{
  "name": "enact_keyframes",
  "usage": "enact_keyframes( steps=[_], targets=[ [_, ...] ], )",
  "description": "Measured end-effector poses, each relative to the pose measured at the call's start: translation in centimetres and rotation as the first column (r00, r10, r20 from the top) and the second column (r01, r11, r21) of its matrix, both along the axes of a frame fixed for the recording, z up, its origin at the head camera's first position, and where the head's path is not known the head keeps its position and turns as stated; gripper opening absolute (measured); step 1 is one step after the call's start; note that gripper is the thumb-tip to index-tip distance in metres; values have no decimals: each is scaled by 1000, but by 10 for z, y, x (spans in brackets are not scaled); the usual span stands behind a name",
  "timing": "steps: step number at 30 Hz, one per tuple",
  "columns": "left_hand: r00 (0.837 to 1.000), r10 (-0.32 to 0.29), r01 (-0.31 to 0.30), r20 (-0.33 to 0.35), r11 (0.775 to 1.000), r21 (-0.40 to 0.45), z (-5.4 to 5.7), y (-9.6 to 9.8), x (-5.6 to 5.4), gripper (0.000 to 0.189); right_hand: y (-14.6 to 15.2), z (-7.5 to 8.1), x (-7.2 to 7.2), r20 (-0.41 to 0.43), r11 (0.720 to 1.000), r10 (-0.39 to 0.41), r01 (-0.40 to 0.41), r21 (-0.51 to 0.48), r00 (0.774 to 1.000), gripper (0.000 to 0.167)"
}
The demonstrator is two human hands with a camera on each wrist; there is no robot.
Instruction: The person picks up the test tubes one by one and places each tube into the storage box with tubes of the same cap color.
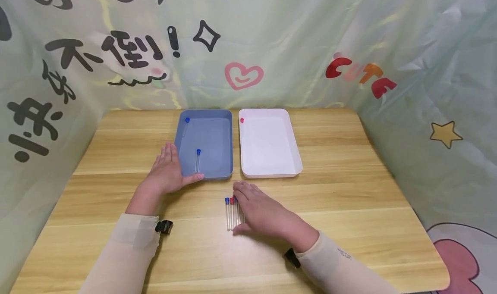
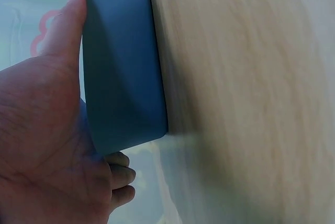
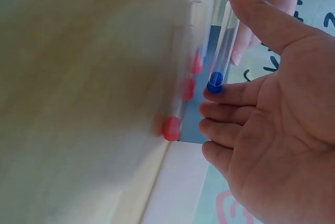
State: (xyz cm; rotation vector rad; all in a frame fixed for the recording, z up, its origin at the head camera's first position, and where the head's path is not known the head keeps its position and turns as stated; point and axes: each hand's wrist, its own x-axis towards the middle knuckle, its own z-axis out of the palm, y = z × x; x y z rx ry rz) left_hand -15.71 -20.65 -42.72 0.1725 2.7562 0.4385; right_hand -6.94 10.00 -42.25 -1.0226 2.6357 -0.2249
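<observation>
In the head view my left hand (image 1: 166,173) rests at the near left corner of the blue tray (image 1: 215,143), fingers straight along its side and thumb across its front rim. The left wrist view shows the thumb against the tray's wall (image 2: 123,67). Between thumb and index finger, my right hand (image 3: 277,98) pinches a blue-capped test tube (image 3: 222,46) by its two ends. Beside it, several tubes lie side by side on the table, among them one with a red cap (image 3: 171,129). From the head, the right hand (image 1: 262,210) covers part of this row (image 1: 228,216).
Inside the blue tray lie a blue-capped tube (image 1: 197,160) and, at the far left corner, another blue cap (image 1: 187,120). To its right stands a white tray (image 1: 269,145) with a red cap (image 1: 242,120) in its far left corner. Printed curtains (image 1: 295,35) surround the wooden table (image 1: 349,190).
</observation>
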Motion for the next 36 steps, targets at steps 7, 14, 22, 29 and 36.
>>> enact_keyframes(
  steps=[7,14,22,29,36],
  targets=[
    [1000,-1,1,4,1000,-2,-2,1,-1,142,-2,5,-2,-40,998,12,-14,-54,999,109],
    [1000,7,-7,7,1000,-1,-1,1,-1,142,-4,6,-4,-43,998,13,-15,-53,999,111],
    [1000,3,-3,-9,1000,-12,0,1,1,141,-5,14,-9,-53,998,0,-3,-68,999,107],
    [1000,3,-3,-8,1000,-15,1,2,1,142,-8,22,-14,-58,996,-7,2,-94,998,103],
    [1000,8,-8,-10,1000,-18,1,4,2,141,-11,24,-19,-85,995,-4,-5,-102,996,100]
  ],
)
